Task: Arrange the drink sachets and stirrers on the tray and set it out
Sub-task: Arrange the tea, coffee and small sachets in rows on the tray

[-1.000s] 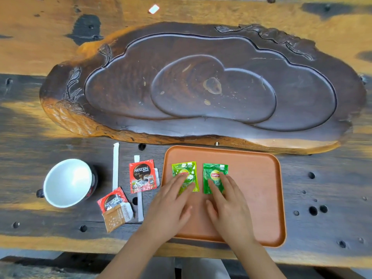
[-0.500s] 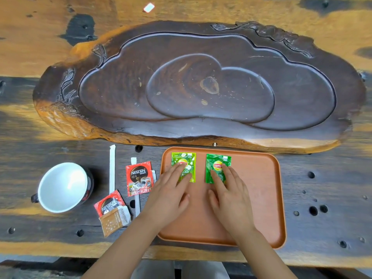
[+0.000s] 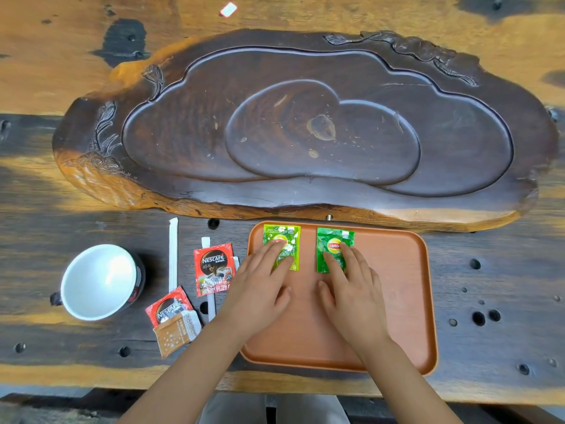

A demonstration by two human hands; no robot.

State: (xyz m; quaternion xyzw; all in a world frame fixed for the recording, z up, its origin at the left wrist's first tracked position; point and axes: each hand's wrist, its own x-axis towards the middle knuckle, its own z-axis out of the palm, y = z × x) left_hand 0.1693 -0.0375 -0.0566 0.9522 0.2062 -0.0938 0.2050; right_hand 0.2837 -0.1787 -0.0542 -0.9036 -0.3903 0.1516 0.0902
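An orange-brown tray (image 3: pixel 397 301) lies on the table in front of me. Two green Lipton sachets rest flat at its far left: a light green sachet (image 3: pixel 282 237) and a darker green sachet (image 3: pixel 331 243). My left hand (image 3: pixel 260 289) lies flat with its fingertips on the light green one. My right hand (image 3: pixel 351 289) presses its fingertips on the darker one. Left of the tray lie a red Nescafé sachet (image 3: pixel 214 269), a second red Nescafé sachet (image 3: pixel 168 307), a brown sachet (image 3: pixel 175 335) and two white wrapped stirrers (image 3: pixel 173 252) (image 3: pixel 211 304).
A large carved dark wooden tea board (image 3: pixel 305 133) fills the table behind the tray. A white-lined cup (image 3: pixel 99 281) stands at the left. The table (image 3: pixel 489 301) has several round holes to the right of the tray. A small white tag (image 3: pixel 228 9) lies far back.
Both hands have slid the two green sachets away from me, up to the tray's far edge, and spread them slightly further apart.
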